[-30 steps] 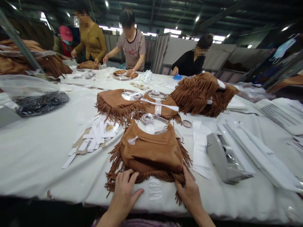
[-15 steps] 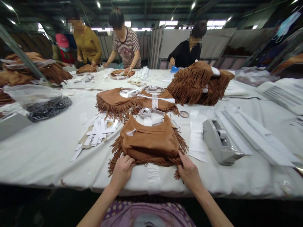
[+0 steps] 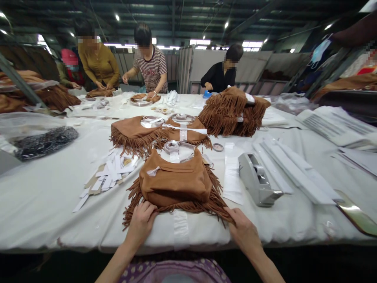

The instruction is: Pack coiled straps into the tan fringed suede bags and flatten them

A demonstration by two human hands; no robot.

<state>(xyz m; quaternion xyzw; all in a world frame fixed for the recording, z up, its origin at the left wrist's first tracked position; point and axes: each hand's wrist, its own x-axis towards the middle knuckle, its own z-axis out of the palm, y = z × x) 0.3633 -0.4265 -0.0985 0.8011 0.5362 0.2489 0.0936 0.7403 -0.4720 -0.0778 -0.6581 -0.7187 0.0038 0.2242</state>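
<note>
A brown suede-like handbag [image 3: 176, 181] lies on the white-covered table in front of me, its zip pull wrapped in white. Long fringe [image 3: 216, 210] spreads from its sides and bottom edge. My left hand [image 3: 141, 222] is closed at the bag's lower left corner, fingers curled over the fringe there. Out past the lower right corner, my right hand [image 3: 244, 230] pinches fringe strands and holds them stretched away from the bag. A clear tape strip [image 3: 180, 228] runs down the table edge between my hands. The wrapped strap [image 3: 171, 147] lies behind the bag.
Left of the bag lies a pile of paper strips [image 3: 110, 173]. A grey tape dispenser [image 3: 257, 181] and long white strips [image 3: 300, 169] are at right. Behind are two fringed bags [image 3: 135, 131] and a stack of fringed bags [image 3: 232, 114]. Several co-workers stand across the table.
My right hand has moved right and outward from the bag's corner, drawing fringe strands out with it. My left hand stays at the left corner. The camera view has shifted somewhat.
</note>
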